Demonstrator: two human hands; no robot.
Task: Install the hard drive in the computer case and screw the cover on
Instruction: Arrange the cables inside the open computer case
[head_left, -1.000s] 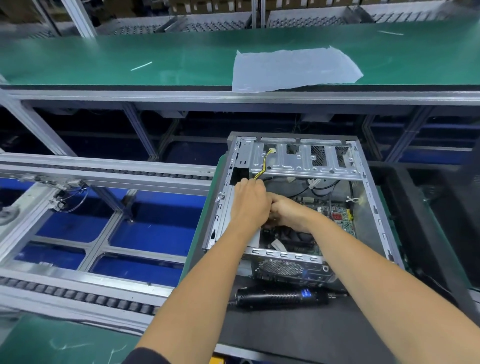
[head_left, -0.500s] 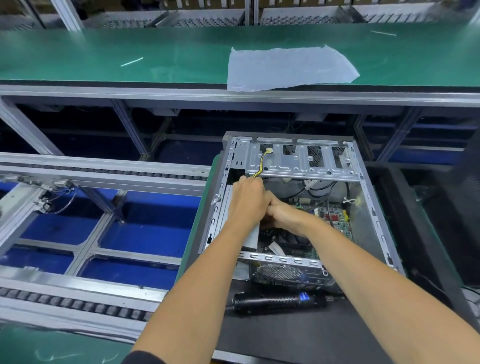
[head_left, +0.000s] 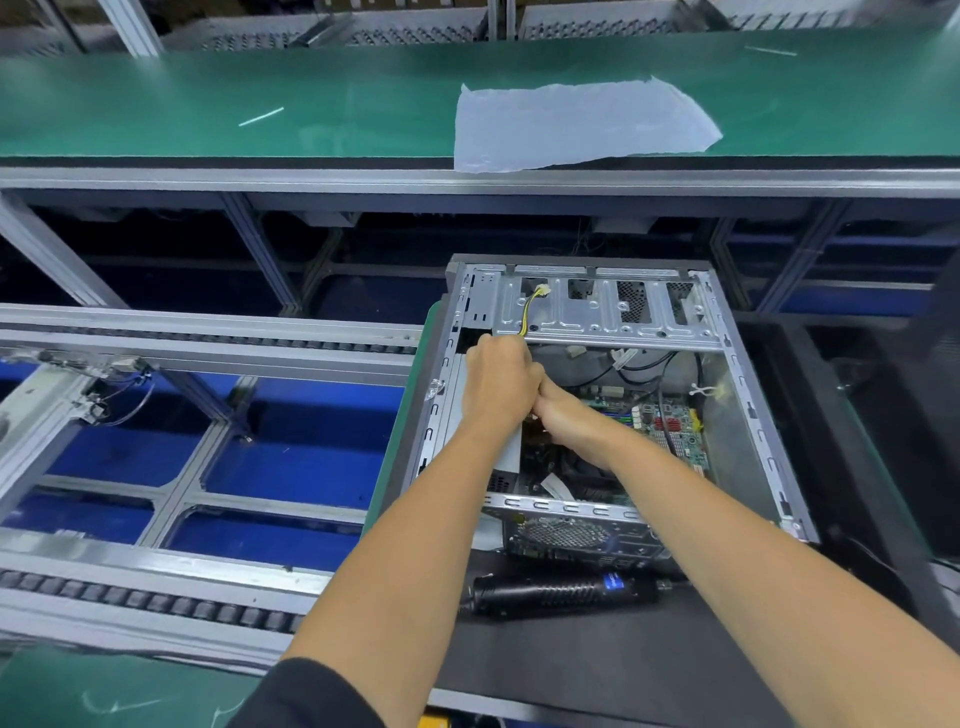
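Head view of an open computer case (head_left: 748, 415) lying on a dark mat (head_left: 597, 670), its side cover off and its interior exposed. Both of the person's forearms reach forward into the case from the near edge. The left hand (head_left: 498, 387) is curled into a fist at the case's left wall, knuckles upward, just below a yellow-and-black cable (head_left: 527, 314) that rises beyond its knuckles to a white connector on the perforated metal drive bracket (head_left: 608, 317). What the left hand's fingers enclose is hidden beneath the hand; whether it grips anything cannot be told. The right hand (head_left: 566, 418) lies immediately to the right of the left, touching it, fingers curled and tucked under the left hand's edge; its contents likewise cannot be told. No hard drive can be made out with certainty; the silver sheet-metal panel (head_left: 511, 449) directly under the left wrist may belong to a bay, but this is unclear. To the right of the right hand lies the green motherboard (head_left: 670, 428) with a red component, black cables (head_left: 639, 366) looping beyond it. Nearer than both hands, under the forearms, is the case's rear panel with a round fan grille (head_left: 563, 532). Nearer still, between the forearms on the mat, a black electric screwdriver (head_left: 561, 592) lies on its side, untouched. Far beyond the hands, a white plastic sheet (head_left: 576, 124) rests on a green conveyor belt (head_left: 208, 104). To the left of the left arm runs a roller track (head_left: 156, 603).
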